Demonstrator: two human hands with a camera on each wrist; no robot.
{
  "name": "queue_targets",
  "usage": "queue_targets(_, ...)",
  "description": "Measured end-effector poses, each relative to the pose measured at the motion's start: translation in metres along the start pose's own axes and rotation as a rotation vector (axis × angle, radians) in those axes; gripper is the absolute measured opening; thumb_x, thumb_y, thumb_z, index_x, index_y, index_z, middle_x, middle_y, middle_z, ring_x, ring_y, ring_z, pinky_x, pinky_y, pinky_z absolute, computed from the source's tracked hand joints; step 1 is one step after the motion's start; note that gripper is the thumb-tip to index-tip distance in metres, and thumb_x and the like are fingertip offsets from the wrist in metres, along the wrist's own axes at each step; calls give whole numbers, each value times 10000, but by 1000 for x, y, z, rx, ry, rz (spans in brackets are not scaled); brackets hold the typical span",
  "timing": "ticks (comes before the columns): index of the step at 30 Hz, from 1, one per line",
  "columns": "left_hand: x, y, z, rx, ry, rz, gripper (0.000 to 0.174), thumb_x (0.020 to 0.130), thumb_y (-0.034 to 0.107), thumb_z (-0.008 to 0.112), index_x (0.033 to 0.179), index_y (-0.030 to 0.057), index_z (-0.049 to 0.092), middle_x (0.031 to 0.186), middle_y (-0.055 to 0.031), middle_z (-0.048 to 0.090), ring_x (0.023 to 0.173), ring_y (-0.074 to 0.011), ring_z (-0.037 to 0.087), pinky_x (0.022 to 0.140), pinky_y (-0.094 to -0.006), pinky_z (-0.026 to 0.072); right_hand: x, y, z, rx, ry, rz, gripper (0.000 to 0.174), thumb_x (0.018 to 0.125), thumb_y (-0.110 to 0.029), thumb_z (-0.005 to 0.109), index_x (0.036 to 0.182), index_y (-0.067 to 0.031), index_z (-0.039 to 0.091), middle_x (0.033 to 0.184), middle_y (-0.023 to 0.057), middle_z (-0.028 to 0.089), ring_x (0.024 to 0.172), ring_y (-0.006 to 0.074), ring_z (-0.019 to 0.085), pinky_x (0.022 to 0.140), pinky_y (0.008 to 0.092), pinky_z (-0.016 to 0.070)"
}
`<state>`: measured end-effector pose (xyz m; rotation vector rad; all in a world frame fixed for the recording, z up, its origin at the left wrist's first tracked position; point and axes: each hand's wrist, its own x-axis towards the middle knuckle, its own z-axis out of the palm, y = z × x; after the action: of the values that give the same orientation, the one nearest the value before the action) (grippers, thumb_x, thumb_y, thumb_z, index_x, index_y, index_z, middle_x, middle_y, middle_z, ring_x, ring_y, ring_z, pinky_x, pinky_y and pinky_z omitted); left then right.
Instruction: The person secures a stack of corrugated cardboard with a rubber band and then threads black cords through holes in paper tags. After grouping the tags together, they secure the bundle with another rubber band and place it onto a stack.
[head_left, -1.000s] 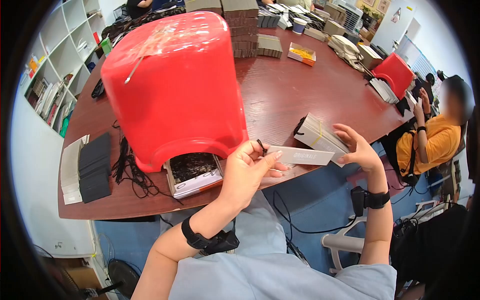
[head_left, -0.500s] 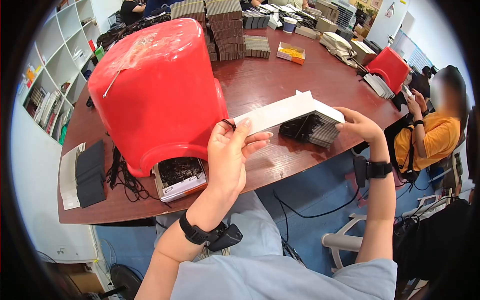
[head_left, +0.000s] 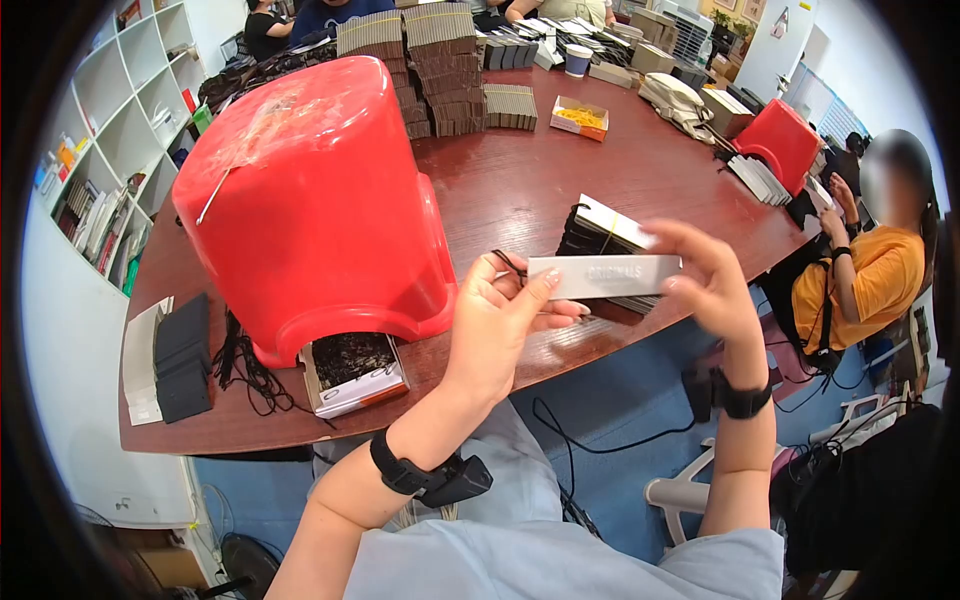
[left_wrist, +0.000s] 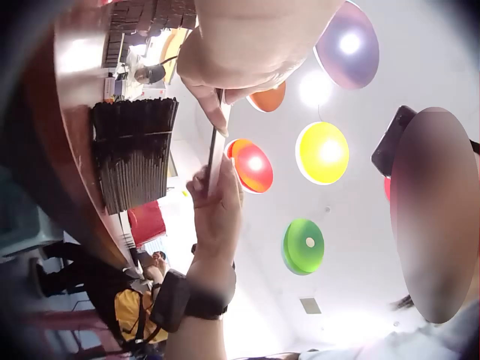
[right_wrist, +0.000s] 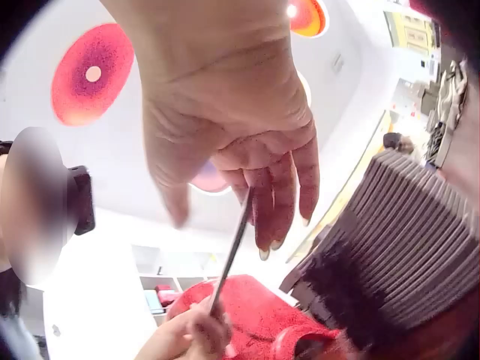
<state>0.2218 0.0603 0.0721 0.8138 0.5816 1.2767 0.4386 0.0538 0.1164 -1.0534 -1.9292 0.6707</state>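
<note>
A flat light-grey hang tag point(head_left: 605, 276) printed "ORIGINALS", with a black cord loop at its left end, is held up in front of the body. My left hand point(head_left: 497, 325) pinches that left end between thumb and fingers. At the other end, my right hand point(head_left: 708, 282) has its fingers loosely spread, with the thumb apart from them; the tag's end reaches the fingers in the right wrist view. Behind the tag, a banded bundle of such tags point(head_left: 612, 222) stands on the table point(head_left: 480, 190), black cords at its left side.
A large upturned red stool point(head_left: 310, 220) covers the table's left part, with a box of black cords point(head_left: 360, 385) beneath it. Grey and black cards point(head_left: 183, 355) lie at far left. Tall tag stacks point(head_left: 445, 70) and a box of yellow bands point(head_left: 580, 115) stand behind. Someone in orange point(head_left: 865, 275) sits at right.
The tag swung up to show its blank white side half a second ago, then came back level with the lettering facing me. My right hand has let go of the bundle and moved to the tag's right end.
</note>
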Motion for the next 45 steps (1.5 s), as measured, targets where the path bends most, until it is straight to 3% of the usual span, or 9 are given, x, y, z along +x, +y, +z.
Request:
queue_targets(5,0,7,-8,260,41,-40,277,769,77,633,935,38,415,789,-59,525,626,-152,586,516,-237,492,-17,-22,10,-156,85,95,130,764,-89,621,833,20,611,673,64,611,596,93,554,558,216,435)
queue_targets(9,3,12,-22,975,213,480,292,731,36,654,918,30,430,808,-19,470,674,-67,492,524,-180,426,-22,-26,5,-43,187,182,143,797,-106,603,839,31,601,680,47,603,621,59,531,565,199,427)
queue_targets(13,-5,26,2,614,-34,410,384,744,-4,609,1096,14,455,949,-49,491,835,-76,480,635,-186,439,-23,-31,7,129,181,204,162,830,-117,572,867,40,590,737,47,602,629,53,526,560,174,420)
queue_targets(18,8,21,15,706,-111,557,337,871,107,494,1177,-2,403,1124,-85,467,1041,-135,444,850,-281,405,-20,-33,25,340,281,148,167,855,-121,539,927,28,560,769,59,593,635,55,540,555,167,433)
queue_targets(20,9,21,31,136,-188,327,328,923,171,390,1192,-12,352,1157,-134,470,1097,-197,444,924,-336,365,-16,-32,37,452,390,139,181,865,-122,521,969,26,525,779,53,585,646,61,552,557,182,450)
queue_targets(27,30,15,46,-219,-316,127,286,938,183,319,1131,-28,340,1148,-215,469,1094,-301,468,934,-386,388,6,-23,53,334,368,82,189,881,-159,502,958,11,530,810,31,589,686,42,521,602,186,432)
queue_targets(35,32,9,43,-308,-280,101,293,932,208,348,1129,2,418,1202,-186,454,1098,-249,467,928,-355,378,8,-21,30,493,339,173,255,877,-200,502,1014,11,536,937,51,572,839,57,509,738,205,418)
queue_targets(37,28,8,43,-289,-330,94,303,929,215,363,1148,18,437,1216,-166,452,1099,-223,464,925,-335,370,7,-28,29,545,103,249,275,873,-192,510,1046,21,534,965,65,570,874,71,519,761,214,422)
queue_targets(45,15,17,33,148,-338,53,400,903,197,450,1250,6,395,1191,-91,491,1061,-118,458,897,-266,363,2,-27,28,564,5,377,261,821,-140,581,1006,43,553,793,64,625,667,86,587,618,190,474)
